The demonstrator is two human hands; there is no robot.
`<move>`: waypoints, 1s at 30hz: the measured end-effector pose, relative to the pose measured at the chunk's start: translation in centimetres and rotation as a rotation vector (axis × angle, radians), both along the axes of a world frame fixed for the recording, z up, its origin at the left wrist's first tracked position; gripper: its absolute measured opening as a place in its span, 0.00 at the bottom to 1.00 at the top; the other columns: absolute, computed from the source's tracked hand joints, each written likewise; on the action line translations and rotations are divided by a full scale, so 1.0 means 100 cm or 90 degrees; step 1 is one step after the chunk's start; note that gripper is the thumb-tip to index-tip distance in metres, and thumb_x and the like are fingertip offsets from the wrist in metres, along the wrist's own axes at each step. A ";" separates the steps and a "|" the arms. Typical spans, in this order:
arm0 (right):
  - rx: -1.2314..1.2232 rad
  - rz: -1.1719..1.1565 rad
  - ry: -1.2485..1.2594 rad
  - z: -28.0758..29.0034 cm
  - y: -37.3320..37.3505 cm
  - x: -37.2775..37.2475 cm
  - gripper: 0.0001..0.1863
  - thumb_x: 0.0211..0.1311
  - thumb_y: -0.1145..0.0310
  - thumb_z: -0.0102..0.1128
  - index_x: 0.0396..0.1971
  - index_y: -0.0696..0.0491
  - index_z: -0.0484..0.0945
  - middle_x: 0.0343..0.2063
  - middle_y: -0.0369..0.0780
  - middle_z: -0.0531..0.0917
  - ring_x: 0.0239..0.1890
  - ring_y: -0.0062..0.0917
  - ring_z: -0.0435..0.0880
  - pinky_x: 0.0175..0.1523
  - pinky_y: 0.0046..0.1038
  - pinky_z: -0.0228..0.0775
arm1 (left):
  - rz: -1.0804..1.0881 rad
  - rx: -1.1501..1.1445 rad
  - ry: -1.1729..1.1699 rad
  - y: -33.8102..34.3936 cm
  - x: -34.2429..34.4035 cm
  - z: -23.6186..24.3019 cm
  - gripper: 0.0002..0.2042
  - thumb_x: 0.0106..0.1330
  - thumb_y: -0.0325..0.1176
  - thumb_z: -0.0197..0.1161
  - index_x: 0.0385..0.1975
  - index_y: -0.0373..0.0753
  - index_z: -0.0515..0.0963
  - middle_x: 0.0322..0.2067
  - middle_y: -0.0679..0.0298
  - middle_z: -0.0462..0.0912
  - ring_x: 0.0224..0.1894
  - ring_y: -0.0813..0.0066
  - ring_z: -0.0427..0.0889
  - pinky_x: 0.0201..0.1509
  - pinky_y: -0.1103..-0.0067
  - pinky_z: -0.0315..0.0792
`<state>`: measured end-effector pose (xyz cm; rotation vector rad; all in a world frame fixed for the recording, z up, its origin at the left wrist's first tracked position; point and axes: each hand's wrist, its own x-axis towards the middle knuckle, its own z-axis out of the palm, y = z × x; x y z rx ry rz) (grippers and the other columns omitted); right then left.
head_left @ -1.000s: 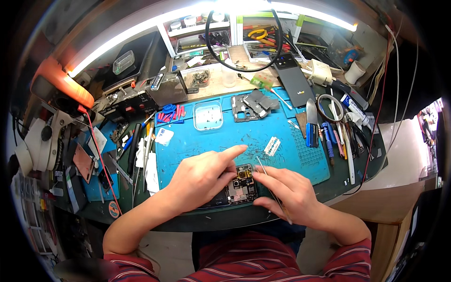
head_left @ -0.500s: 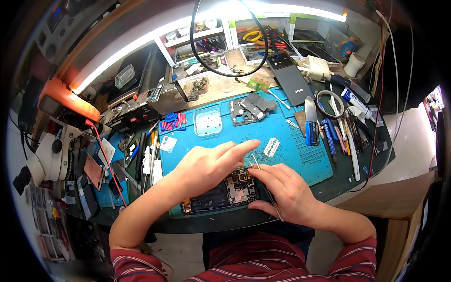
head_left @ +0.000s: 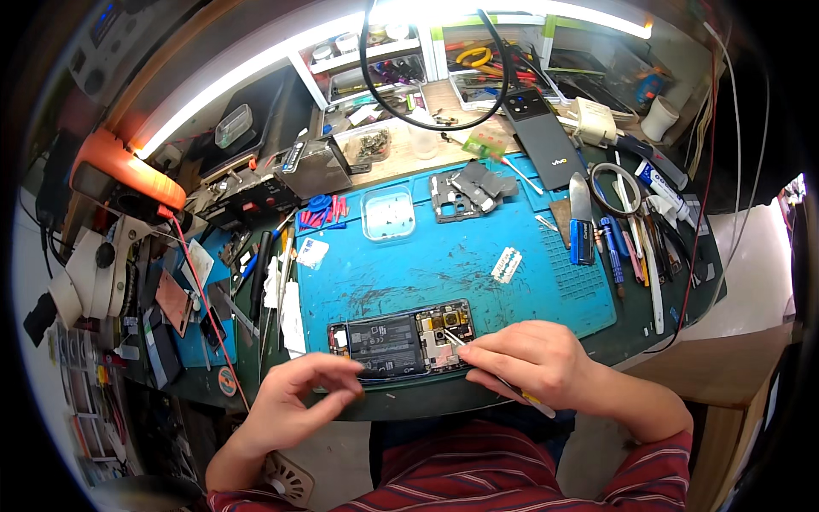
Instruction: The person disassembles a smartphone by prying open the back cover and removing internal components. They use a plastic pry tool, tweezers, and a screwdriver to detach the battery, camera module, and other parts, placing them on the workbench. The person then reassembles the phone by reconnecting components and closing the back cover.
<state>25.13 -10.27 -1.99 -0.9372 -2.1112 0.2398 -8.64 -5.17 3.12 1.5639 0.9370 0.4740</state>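
Observation:
An opened phone (head_left: 386,346) lies near the front edge of the blue work mat, its black battery on the left and its circuit board and camera modules on the right. My right hand (head_left: 533,363) is closed on metal tweezers (head_left: 455,338), whose tips are over the phone's board, just below the cameras. Whether the tips touch it I cannot tell. At the phone's lower left corner, my left hand (head_left: 309,401) is held with thumb and fingers apart and nothing between them.
Behind the phone, a razor blade (head_left: 507,264), a clear tray of screws (head_left: 387,213) and dark phone covers (head_left: 473,189) lie on the mat (head_left: 435,264). A grey phone (head_left: 546,141), a knife (head_left: 581,213) and screwdrivers (head_left: 612,256) are at the right. An orange meter (head_left: 128,171) stands left.
My left hand has drawn back from above the phone toward the lower left, uncovering it. The right hand has shifted slightly right and down, with the tweezers now pointing at the board.

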 end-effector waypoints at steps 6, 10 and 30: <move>0.047 0.010 -0.078 0.002 0.008 -0.006 0.16 0.58 0.70 0.76 0.46 0.57 0.86 0.40 0.37 0.88 0.35 0.26 0.88 0.37 0.27 0.81 | -0.007 0.338 0.095 0.016 0.021 -0.006 0.15 0.68 0.17 0.68 0.54 0.35 0.84 0.41 0.60 0.91 0.42 0.68 0.90 0.48 0.76 0.82; 0.038 0.015 -0.111 0.007 0.009 -0.007 0.16 0.57 0.69 0.75 0.44 0.57 0.86 0.39 0.37 0.87 0.35 0.25 0.88 0.38 0.26 0.81 | -0.036 0.419 0.097 0.026 0.040 -0.012 0.15 0.69 0.19 0.67 0.54 0.35 0.83 0.41 0.59 0.91 0.41 0.63 0.90 0.47 0.74 0.82; 0.089 -0.026 -0.135 0.007 0.010 -0.015 0.16 0.60 0.67 0.75 0.45 0.57 0.87 0.41 0.38 0.88 0.33 0.23 0.88 0.35 0.25 0.81 | -0.069 0.554 0.094 0.036 0.063 -0.035 0.18 0.66 0.20 0.69 0.56 0.37 0.81 0.40 0.60 0.91 0.38 0.62 0.91 0.43 0.70 0.84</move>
